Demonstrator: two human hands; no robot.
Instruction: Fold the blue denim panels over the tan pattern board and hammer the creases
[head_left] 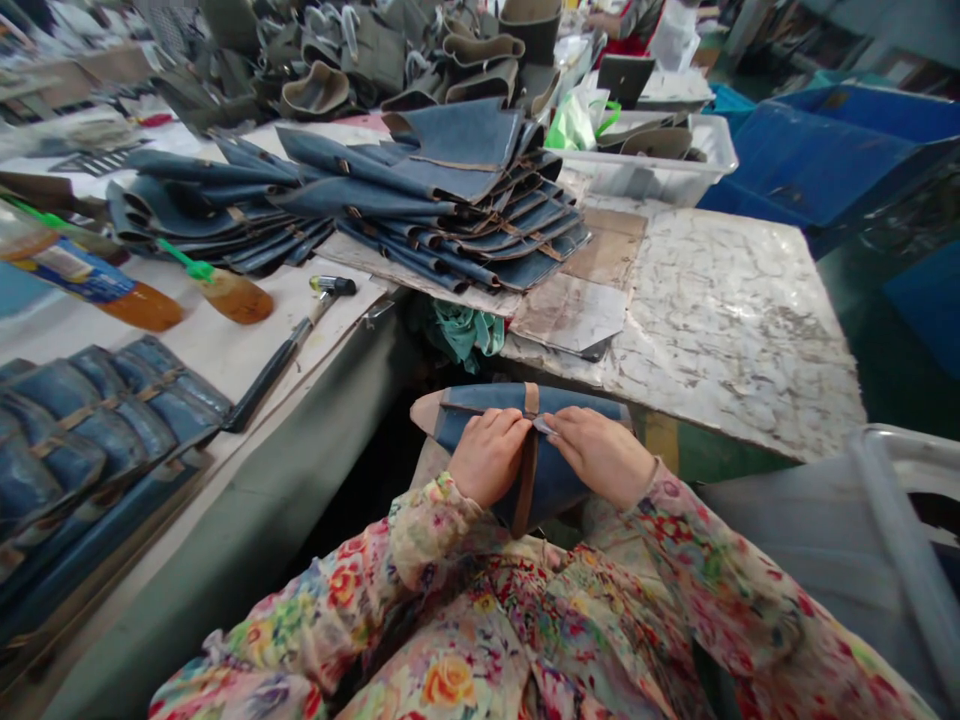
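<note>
A blue leather shoe-upper piece (480,400) with a tan strip down its middle lies over my lap. My left hand (487,455) rests on it left of the strip, fingers curled and pressing on the piece. My right hand (600,455) sits just right of the strip, fingers pinched on the piece near the strip's top. Both sleeves are floral.
A big pile of blue upper pieces (420,190) lies on the table ahead. More blue pieces (82,420) line the left bench, beside a hammer (289,350) and two glue bottles (225,290). A white bin (652,165) and blue crate (825,150) stand at the right.
</note>
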